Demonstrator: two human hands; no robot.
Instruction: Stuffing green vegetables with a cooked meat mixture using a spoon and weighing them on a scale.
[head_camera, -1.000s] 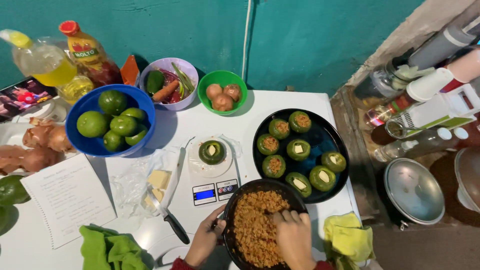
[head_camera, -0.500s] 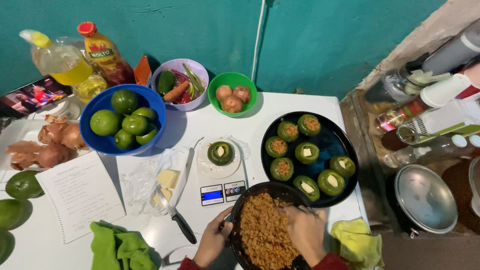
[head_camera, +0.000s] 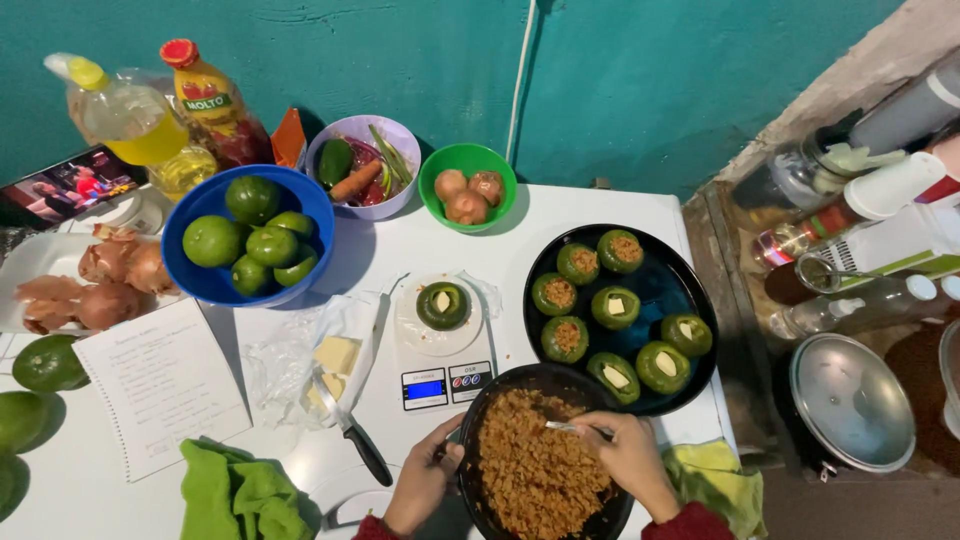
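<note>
Here we see the left hand (head_camera: 424, 484) gripping the rim of the black pan (head_camera: 470, 470) at its left side, fingers curled closed around the edge. The right hand (head_camera: 634, 458) has its fingers closed on a spoon (head_camera: 568, 428), whose tip lies in the browned rice filling (head_camera: 530, 465) inside the pan. The pan sits at the near table edge, just below the kitchen scale (head_camera: 445, 345). On the scale rests one hollowed green pepper (head_camera: 442, 304). To the right, touching the pan, stands the dark round tray (head_camera: 690, 290) holding seven peppers. A knife (head_camera: 350, 440) lies left of the pan, near the green cloth (head_camera: 235, 495).
</note>
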